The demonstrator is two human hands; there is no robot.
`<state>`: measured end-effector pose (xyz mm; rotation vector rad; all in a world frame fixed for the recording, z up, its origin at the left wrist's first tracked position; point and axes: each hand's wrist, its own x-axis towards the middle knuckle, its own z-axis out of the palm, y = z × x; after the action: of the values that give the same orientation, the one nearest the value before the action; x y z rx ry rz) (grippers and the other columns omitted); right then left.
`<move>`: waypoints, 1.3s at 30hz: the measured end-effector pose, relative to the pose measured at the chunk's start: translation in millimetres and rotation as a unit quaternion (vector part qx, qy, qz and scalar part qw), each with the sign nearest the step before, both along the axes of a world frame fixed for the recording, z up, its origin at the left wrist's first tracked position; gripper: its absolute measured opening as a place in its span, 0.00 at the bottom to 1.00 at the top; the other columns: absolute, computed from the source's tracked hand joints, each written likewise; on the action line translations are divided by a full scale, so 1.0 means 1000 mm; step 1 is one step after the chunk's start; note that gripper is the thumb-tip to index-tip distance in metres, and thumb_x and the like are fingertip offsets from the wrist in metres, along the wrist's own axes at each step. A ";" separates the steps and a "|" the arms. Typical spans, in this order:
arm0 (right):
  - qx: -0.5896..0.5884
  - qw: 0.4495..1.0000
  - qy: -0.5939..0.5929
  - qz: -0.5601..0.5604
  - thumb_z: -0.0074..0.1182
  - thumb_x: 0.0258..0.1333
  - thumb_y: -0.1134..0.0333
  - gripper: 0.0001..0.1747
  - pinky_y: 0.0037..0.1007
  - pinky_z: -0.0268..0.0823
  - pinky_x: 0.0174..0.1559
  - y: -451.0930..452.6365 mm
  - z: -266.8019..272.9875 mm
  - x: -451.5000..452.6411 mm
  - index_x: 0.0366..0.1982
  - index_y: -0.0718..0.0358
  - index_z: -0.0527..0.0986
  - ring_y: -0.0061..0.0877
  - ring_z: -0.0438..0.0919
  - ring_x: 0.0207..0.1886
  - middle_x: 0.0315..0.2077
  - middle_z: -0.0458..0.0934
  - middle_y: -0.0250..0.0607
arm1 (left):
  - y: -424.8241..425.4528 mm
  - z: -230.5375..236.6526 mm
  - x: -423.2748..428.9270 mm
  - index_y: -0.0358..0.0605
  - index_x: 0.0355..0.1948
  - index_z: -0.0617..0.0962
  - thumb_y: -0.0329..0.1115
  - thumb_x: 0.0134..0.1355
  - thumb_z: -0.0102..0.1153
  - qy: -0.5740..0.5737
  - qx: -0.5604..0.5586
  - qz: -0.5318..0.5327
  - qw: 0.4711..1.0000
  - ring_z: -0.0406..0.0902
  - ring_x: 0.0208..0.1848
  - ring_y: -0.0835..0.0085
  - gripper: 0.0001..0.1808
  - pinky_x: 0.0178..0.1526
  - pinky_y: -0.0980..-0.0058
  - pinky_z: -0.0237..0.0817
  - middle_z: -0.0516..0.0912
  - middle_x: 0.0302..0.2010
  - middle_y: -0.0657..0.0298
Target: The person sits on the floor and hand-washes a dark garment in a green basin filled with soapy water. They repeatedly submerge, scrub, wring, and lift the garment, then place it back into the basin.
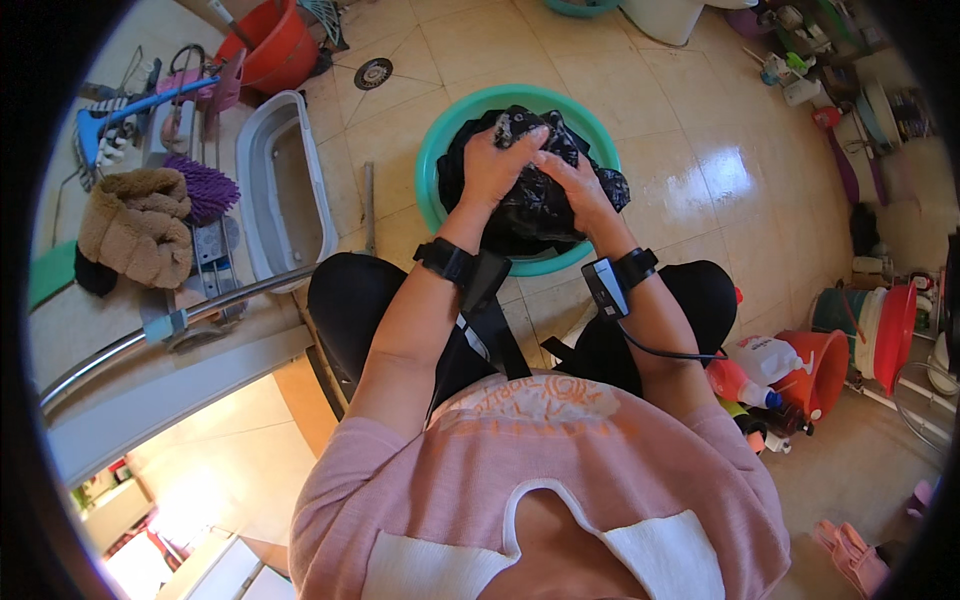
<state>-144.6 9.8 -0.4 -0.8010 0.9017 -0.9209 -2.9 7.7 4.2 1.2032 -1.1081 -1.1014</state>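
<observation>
A round turquoise plastic basin (430,169) stands on the tiled floor in front of my knees, filled with dark wet clothing (534,196). White suds cling to the bunched black fabric at the top. My left hand (496,163) grips this fabric from the left, thumb on top and fingers hidden in the folds. From the right, my right hand (571,180) holds the same bundle, its thumb almost meeting the left one. Part of the cloth hangs over the basin's right rim. Each wrist wears a black strap with a small device.
On the left lie a grey plastic tub (328,217), a red bucket (279,56), a blue brush (91,139) and a metal rail (225,302). A floor drain (373,73) lies beyond. To the right are detergent bottles (761,356) and an orange bucket (821,375). Wet tiles (724,176) shine there.
</observation>
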 end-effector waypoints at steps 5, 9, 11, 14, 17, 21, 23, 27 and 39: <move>0.024 0.997 -0.019 -0.069 0.62 0.45 0.67 0.19 0.31 0.72 0.41 -0.008 -0.003 0.004 0.42 0.64 0.76 0.28 0.79 0.37 0.35 0.80 0.38 | -0.012 -0.017 0.011 0.35 0.44 0.78 0.47 0.52 0.69 -0.130 -0.057 0.075 0.987 0.78 0.43 0.71 0.28 0.47 0.73 0.68 0.82 0.41 0.56; 0.064 0.978 -0.020 -0.197 0.62 0.42 0.65 0.18 0.33 0.73 0.38 -0.017 -0.007 -0.007 0.38 0.63 0.77 0.31 0.79 0.34 0.34 0.80 0.42 | -0.011 -0.027 0.028 0.33 0.48 0.74 0.58 0.47 0.70 -0.150 0.088 -0.027 0.984 0.77 0.48 0.66 0.39 0.50 0.72 0.67 0.80 0.44 0.48; 0.181 0.952 -0.097 -0.228 0.63 0.43 0.59 0.21 0.33 0.74 0.42 -0.026 -0.010 -0.017 0.40 0.61 0.76 0.31 0.80 0.37 0.35 0.81 0.42 | -0.009 -0.031 0.034 0.33 0.45 0.75 0.58 0.47 0.70 -0.212 0.186 -0.055 0.958 0.77 0.47 0.67 0.39 0.49 0.72 0.67 0.80 0.42 0.50; 0.156 0.966 -0.131 -0.161 0.60 0.47 0.61 0.16 0.33 0.74 0.45 -0.034 -0.015 -0.024 0.39 0.60 0.77 0.30 0.81 0.38 0.35 0.81 0.41 | -0.009 -0.029 0.039 0.34 0.49 0.74 0.46 0.48 0.71 -0.048 0.077 -0.053 0.994 0.75 0.49 0.70 0.33 0.47 0.75 0.69 0.78 0.49 0.53; 0.082 0.982 -0.127 -0.115 0.61 0.49 0.65 0.26 0.34 0.71 0.51 -0.033 -0.015 -0.020 0.51 0.61 0.70 0.30 0.78 0.46 0.43 0.78 0.41 | -0.011 -0.019 0.034 0.37 0.48 0.75 0.32 0.45 0.67 -0.081 -0.025 -0.010 0.996 0.72 0.53 0.70 0.27 0.54 0.73 0.65 0.73 0.57 0.54; -0.077 0.995 -0.050 -0.031 0.70 0.43 0.61 0.61 0.34 0.63 0.57 -0.020 -0.004 -0.012 0.70 0.56 0.41 0.30 0.68 0.59 0.58 0.66 0.43 | -0.007 0.001 0.017 0.40 0.57 0.69 0.33 0.44 0.65 0.000 -0.193 -0.045 0.980 0.64 0.62 0.67 0.36 0.63 0.68 0.55 0.63 0.64 0.54; -0.261 0.964 0.043 0.036 0.71 0.40 0.62 0.65 0.33 0.61 0.59 -0.016 0.002 -0.009 0.71 0.55 0.38 0.31 0.67 0.59 0.59 0.65 0.43 | -0.002 0.010 0.011 0.42 0.63 0.64 0.35 0.45 0.63 0.097 -0.216 -0.086 0.968 0.59 0.67 0.67 0.41 0.67 0.66 0.51 0.57 0.68 0.54; -0.290 0.934 0.177 0.113 0.69 0.40 0.65 0.45 0.31 0.62 0.58 -0.014 0.003 -0.002 0.62 0.61 0.62 0.26 0.71 0.54 0.52 0.73 0.40 | 0.004 0.021 0.011 0.47 0.65 0.63 0.43 0.44 0.60 0.048 -0.215 -0.131 0.967 0.55 0.70 0.62 0.44 0.70 0.65 0.44 0.59 0.67 0.55; -0.383 0.855 0.349 0.021 0.61 0.42 0.68 0.20 0.34 0.70 0.45 -0.014 -0.029 0.011 0.41 0.62 0.73 0.41 0.78 0.43 0.38 0.79 0.47 | 0.001 -0.001 -0.006 0.42 0.34 0.74 0.23 0.39 0.56 -0.044 -0.205 0.046 0.977 0.73 0.41 0.66 0.16 0.49 0.74 0.65 0.74 0.36 0.61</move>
<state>-133.2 -4.6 -29.7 -1.9254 1.1286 -0.9632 -8.5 8.6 2.9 0.9694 -1.2610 -0.7072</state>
